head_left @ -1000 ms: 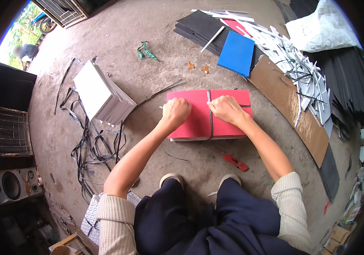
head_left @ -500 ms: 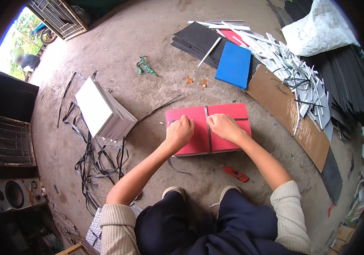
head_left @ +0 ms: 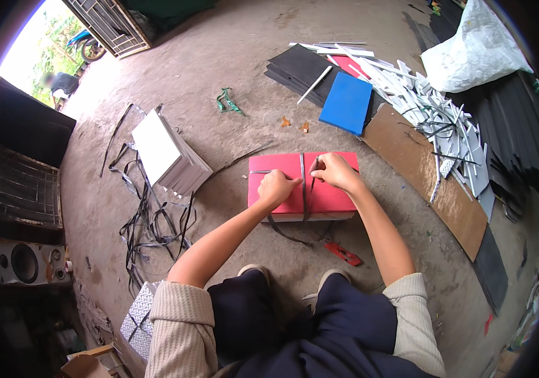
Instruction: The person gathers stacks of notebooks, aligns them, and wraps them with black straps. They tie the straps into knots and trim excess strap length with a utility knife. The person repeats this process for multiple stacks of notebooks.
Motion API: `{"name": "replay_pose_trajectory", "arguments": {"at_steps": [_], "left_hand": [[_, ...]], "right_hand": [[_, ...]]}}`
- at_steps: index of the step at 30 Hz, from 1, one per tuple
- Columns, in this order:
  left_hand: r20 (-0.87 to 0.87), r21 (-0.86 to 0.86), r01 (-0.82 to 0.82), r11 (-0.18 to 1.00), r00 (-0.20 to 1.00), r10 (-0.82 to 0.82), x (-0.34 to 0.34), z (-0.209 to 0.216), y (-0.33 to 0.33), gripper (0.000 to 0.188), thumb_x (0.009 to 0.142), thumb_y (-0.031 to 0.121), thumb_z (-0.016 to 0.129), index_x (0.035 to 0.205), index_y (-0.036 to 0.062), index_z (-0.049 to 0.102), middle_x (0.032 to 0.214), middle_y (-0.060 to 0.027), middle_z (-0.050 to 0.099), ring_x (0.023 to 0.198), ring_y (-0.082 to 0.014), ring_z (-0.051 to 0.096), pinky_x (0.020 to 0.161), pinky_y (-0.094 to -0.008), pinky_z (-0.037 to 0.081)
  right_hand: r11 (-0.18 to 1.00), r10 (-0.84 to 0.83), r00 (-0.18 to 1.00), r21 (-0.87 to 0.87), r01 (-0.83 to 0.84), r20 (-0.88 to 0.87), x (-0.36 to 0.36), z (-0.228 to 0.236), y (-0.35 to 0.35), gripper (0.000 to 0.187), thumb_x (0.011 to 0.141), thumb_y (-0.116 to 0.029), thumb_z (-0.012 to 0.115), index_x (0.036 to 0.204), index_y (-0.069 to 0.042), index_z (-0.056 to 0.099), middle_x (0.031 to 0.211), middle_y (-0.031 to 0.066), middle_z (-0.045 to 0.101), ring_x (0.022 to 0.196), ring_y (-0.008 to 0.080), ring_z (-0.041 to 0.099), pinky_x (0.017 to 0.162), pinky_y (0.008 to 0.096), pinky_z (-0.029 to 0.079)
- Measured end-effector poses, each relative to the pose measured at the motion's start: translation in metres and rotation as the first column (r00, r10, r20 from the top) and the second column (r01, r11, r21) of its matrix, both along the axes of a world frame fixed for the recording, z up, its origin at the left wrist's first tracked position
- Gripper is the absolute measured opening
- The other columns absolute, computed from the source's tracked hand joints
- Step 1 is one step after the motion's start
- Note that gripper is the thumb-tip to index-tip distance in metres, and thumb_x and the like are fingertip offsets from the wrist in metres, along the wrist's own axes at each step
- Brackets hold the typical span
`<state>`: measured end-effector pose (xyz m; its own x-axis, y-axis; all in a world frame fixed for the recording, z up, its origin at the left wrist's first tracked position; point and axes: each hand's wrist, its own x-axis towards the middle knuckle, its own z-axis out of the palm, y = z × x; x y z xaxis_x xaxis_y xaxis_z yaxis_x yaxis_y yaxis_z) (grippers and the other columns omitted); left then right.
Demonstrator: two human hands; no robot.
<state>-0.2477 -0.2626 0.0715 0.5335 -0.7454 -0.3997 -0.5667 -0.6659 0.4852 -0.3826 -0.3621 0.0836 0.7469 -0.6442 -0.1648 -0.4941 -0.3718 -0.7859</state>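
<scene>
A bundle with a red ribbed top sheet [head_left: 331,203] and paler layers beneath lies on the floor before my feet. A black strap [head_left: 304,205] runs across its top, and another stretch crosses it sideways. My left hand [head_left: 277,188] rests on the red sheet, fingertips together at the middle strap; what they grip is partly hidden. Just right of that strap, my right hand [head_left: 334,170] pinches a black strap end that slants down toward the sheet. A loose strap tail trails at the bundle's near edge. Nearer my feet lies a red cutter knife [head_left: 343,253].
On the left are a stack of white sheets [head_left: 160,146] and tangled black straps [head_left: 150,220]. A blue sheet [head_left: 347,103], a brown board [head_left: 402,146], white strips [head_left: 449,126] and a white sack [head_left: 468,57] spread along the right. Beyond the doorway a person [head_left: 63,84] is visible.
My right hand has lifted slightly and now draws a strap end up from the bundle. My left hand has shifted closer to the middle strap. A strap tail now shows by the near edge.
</scene>
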Motion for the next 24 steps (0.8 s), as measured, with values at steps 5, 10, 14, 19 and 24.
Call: {"name": "replay_pose_trajectory", "arguments": {"at_steps": [5,10,14,19,24], "left_hand": [[0.01,-0.079,-0.161,0.984,0.987,0.162,-0.025,-0.004,-0.006,0.041,0.062,0.048,0.071,0.077,0.0105,0.069,0.08,-0.0131,0.065,0.077,-0.0276,0.063,0.065,-0.0374,0.049],[0.046,-0.09,-0.105,0.99,0.993,0.11,-0.019,-0.018,-0.009,0.027,0.066,0.035,0.071,0.079,0.0116,0.069,0.078,-0.0118,0.065,0.076,-0.026,0.063,0.064,-0.0368,0.049],[-0.222,-0.127,-0.131,0.983,0.97,0.1,-0.002,-0.029,-0.009,0.026,0.069,0.028,0.07,0.079,0.004,0.067,0.071,-0.0095,0.064,0.066,-0.0177,0.061,0.059,-0.0312,0.047],[-0.48,-0.307,-0.177,0.935,0.877,0.009,0.014,-0.047,-0.002,0.026,0.07,0.023,0.07,0.076,-0.0011,0.063,0.066,-0.0048,0.06,0.059,-0.0091,0.053,0.053,-0.0257,0.042],[-0.491,-0.321,-0.127,0.939,0.87,-0.051,0.011,-0.037,0.007,0.029,0.073,0.024,0.069,0.084,-0.0019,0.062,0.071,-0.0039,0.059,0.062,-0.0072,0.051,0.053,-0.0236,0.04]], "right_hand": [[0.999,-0.009,0.997,-0.049,0.012,0.075,0.007,-0.021,0.0,0.007,0.066,0.002,0.064,0.073,0.004,0.06,0.065,0.0119,0.062,0.058,0.018,0.06,0.055,0.0304,0.047],[0.978,-0.08,0.984,-0.176,0.108,0.16,0.002,-0.035,0.003,0.014,0.064,0.0,0.066,0.069,0.008,0.056,0.072,0.0261,0.057,0.076,0.0382,0.058,0.066,0.0434,0.046],[0.933,-0.119,0.989,-0.329,0.142,0.09,0.006,-0.038,0.015,0.02,0.067,-0.003,0.065,0.077,0.008,0.051,0.072,0.0265,0.056,0.075,0.0399,0.057,0.065,0.0433,0.046],[0.919,-0.305,0.933,-0.2,0.34,0.189,0.022,-0.053,0.033,0.021,0.07,-0.007,0.065,0.08,0.004,0.05,0.074,0.0236,0.058,0.075,0.0373,0.058,0.065,0.0439,0.046],[0.862,-0.507,0.836,0.137,0.489,0.209,0.025,-0.059,0.034,0.019,0.07,-0.006,0.065,0.081,-0.001,0.051,0.072,0.0164,0.061,0.073,0.0273,0.062,0.064,0.0364,0.047]]}}
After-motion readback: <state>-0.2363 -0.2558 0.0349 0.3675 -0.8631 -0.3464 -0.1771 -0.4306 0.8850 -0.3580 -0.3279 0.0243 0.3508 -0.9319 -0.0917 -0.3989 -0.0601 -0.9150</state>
